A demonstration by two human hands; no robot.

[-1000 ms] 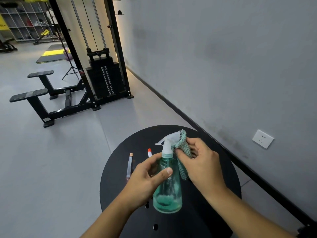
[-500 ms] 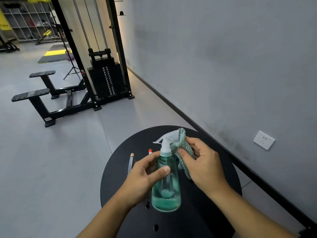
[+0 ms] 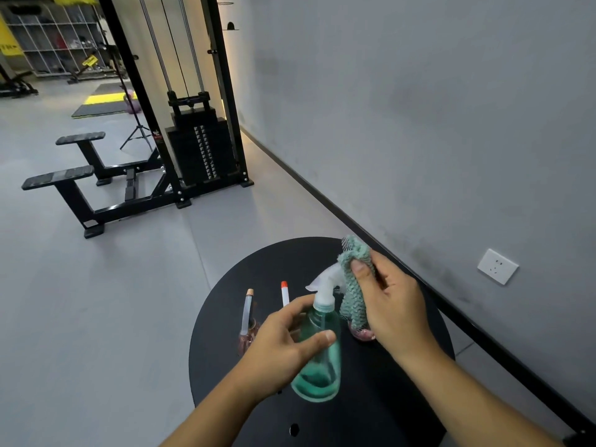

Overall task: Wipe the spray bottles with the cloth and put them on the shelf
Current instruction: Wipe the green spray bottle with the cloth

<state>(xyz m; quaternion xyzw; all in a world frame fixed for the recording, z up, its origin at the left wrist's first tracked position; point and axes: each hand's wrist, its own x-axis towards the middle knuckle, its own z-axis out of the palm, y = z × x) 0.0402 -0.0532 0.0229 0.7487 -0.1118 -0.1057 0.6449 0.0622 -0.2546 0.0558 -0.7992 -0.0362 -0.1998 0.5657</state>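
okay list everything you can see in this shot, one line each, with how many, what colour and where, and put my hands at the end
spray bottle: 1, clear green with white trigger head, held above the table
cloth: 1, pale green, against the trigger head
table: 1, round, black, under the hands
small spray bottles: 2, clear, one tan cap, one orange cap, on the table behind the left hand
cable machine: 1, black, by the wall
wall socket: 1, white, grey wall at right
left hand: grips the green bottle
right hand: holds the cloth
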